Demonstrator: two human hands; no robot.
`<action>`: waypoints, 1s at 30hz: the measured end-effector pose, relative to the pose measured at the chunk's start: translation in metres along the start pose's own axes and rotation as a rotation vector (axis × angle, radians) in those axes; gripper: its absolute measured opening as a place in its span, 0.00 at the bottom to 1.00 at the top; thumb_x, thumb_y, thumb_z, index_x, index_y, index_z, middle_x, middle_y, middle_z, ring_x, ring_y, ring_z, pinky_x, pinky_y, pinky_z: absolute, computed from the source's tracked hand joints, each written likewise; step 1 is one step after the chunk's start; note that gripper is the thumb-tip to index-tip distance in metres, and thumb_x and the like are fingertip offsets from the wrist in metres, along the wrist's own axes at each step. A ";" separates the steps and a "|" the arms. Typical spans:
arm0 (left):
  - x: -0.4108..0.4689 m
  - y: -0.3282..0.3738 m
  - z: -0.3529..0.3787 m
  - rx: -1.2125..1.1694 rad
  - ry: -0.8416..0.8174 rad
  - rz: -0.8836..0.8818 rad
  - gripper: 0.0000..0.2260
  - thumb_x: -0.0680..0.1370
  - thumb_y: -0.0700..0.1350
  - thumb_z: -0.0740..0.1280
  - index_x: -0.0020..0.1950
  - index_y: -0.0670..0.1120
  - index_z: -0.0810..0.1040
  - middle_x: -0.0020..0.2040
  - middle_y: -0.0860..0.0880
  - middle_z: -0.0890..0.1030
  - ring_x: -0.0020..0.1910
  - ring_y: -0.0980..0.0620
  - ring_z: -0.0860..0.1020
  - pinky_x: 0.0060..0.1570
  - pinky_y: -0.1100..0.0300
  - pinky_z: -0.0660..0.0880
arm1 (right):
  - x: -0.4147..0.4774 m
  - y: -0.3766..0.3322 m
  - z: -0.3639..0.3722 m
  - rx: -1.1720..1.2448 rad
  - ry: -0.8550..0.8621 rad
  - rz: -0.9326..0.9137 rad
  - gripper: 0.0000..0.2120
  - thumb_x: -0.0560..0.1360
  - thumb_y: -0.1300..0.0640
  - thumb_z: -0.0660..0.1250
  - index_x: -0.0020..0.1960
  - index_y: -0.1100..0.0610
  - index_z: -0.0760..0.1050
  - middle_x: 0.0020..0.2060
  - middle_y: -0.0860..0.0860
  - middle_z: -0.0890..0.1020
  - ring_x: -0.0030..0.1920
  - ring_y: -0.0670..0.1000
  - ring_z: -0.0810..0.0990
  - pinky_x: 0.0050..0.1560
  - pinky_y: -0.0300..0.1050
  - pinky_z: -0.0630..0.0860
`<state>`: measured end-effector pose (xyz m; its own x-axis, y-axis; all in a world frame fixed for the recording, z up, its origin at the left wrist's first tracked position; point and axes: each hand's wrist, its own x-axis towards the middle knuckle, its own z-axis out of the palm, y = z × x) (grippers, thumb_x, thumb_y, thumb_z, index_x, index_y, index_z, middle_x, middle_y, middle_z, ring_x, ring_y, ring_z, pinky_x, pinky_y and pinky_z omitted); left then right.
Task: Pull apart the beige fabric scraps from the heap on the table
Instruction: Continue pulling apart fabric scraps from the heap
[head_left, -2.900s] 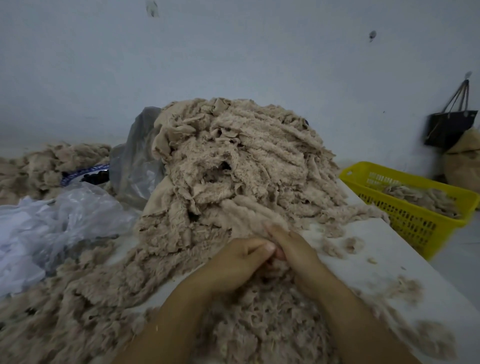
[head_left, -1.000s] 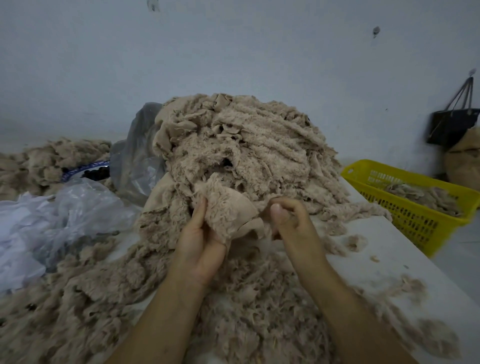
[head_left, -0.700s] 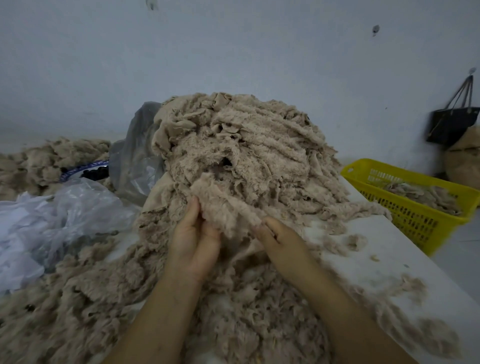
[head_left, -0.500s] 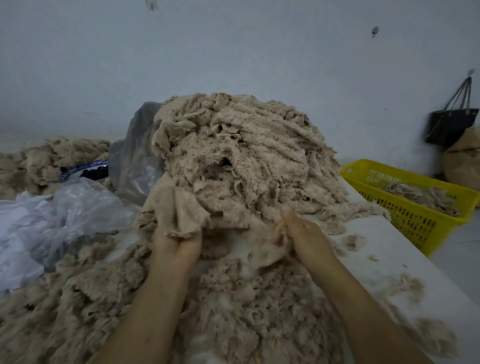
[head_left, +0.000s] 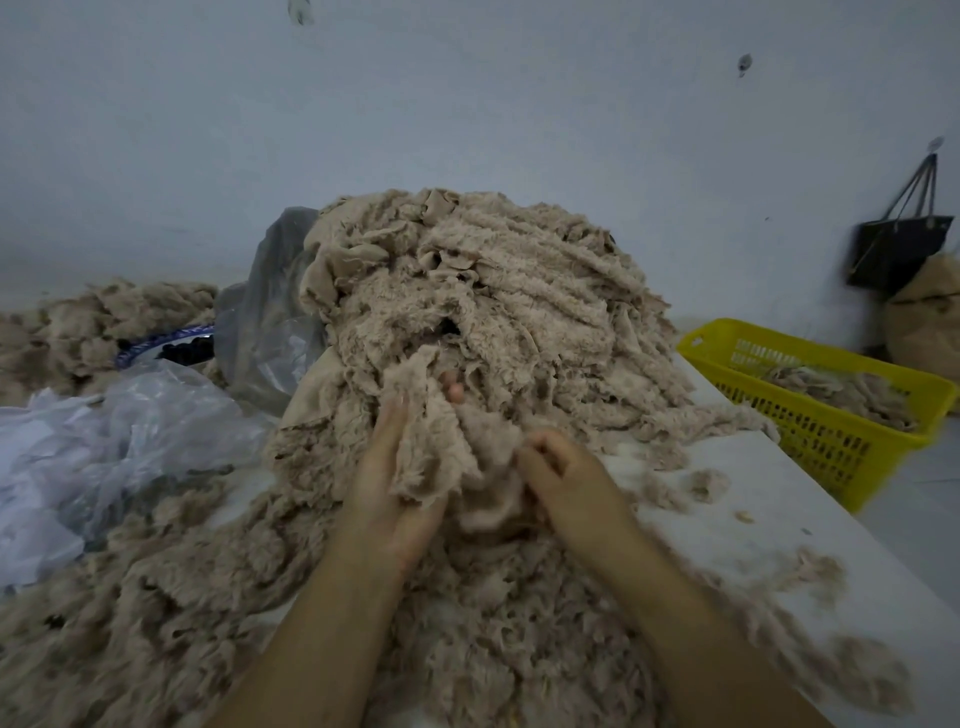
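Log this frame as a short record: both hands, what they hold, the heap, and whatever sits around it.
left hand: cupped under the fluffy scrap, holding it
right hand: fingers curled, apparently pinching the scrap's right edge
heap: tall beige mound on the table, just behind both hands
yellow basket: right of the table, some scraps inside
plastic bags: left of the heap
black bag: hangs far right

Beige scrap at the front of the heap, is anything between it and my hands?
Nothing visible stands between them. The left hand and right hand both grip the beige scrap directly, at the foot of the heap; other scraps lie only behind and under it.
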<state>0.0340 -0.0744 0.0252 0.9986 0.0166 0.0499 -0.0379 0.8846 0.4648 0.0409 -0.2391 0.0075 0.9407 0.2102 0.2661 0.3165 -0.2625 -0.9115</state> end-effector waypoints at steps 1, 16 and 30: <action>-0.002 -0.001 0.003 0.155 -0.008 0.026 0.17 0.78 0.45 0.65 0.66 0.44 0.77 0.54 0.44 0.85 0.52 0.47 0.84 0.53 0.50 0.80 | 0.001 -0.002 -0.003 0.220 0.026 0.074 0.14 0.83 0.50 0.60 0.44 0.40 0.80 0.38 0.43 0.84 0.38 0.44 0.80 0.39 0.36 0.75; 0.004 -0.013 -0.015 1.123 0.307 0.180 0.09 0.81 0.54 0.64 0.50 0.60 0.84 0.43 0.59 0.84 0.44 0.55 0.82 0.47 0.56 0.79 | 0.009 0.004 -0.067 1.281 0.624 0.005 0.27 0.77 0.37 0.62 0.63 0.58 0.76 0.52 0.52 0.81 0.48 0.49 0.82 0.41 0.41 0.80; 0.007 -0.022 -0.014 0.573 0.078 -0.187 0.10 0.83 0.40 0.62 0.60 0.36 0.79 0.53 0.40 0.85 0.52 0.46 0.84 0.51 0.56 0.80 | 0.003 0.023 0.002 -0.016 -0.142 0.132 0.16 0.68 0.25 0.61 0.55 0.24 0.70 0.51 0.29 0.79 0.48 0.38 0.82 0.45 0.32 0.76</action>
<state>0.0428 -0.0872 0.0034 0.9891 -0.0613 -0.1336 0.1465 0.4845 0.8624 0.0504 -0.2426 -0.0135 0.9478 0.3037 0.0969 0.1949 -0.3115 -0.9301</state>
